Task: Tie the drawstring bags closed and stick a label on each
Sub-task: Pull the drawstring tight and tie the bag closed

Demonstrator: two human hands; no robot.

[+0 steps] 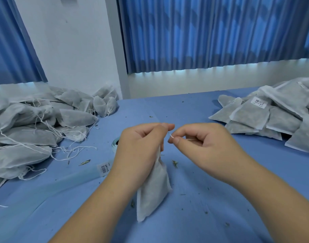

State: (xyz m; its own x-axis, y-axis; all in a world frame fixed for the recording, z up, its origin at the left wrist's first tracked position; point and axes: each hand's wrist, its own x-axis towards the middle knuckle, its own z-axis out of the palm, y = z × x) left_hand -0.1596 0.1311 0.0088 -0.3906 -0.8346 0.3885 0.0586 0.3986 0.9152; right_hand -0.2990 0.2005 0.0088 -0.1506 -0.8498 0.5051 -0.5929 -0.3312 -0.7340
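A white drawstring bag (153, 192) filled with dark herbs hangs upright over the middle of the blue table (220, 199). My left hand (141, 146) grips its gathered neck, and the fingertips also pinch the white drawstring (171, 136). Just to the right, my right hand (201, 142) pinches the other end of the string between thumb and forefinger. A strip of barcode labels (104, 167) on clear backing lies on the table left of the bag, with its roll (115, 143) partly hidden behind my left hand.
A heap of bags with loose strings (31, 130) covers the left side of the table. A stack of flat bags (273, 116), one showing a label (260, 102), sits at the right. Herb crumbs (174, 163) dot the cloth. Blue curtains (211, 32) hang behind.
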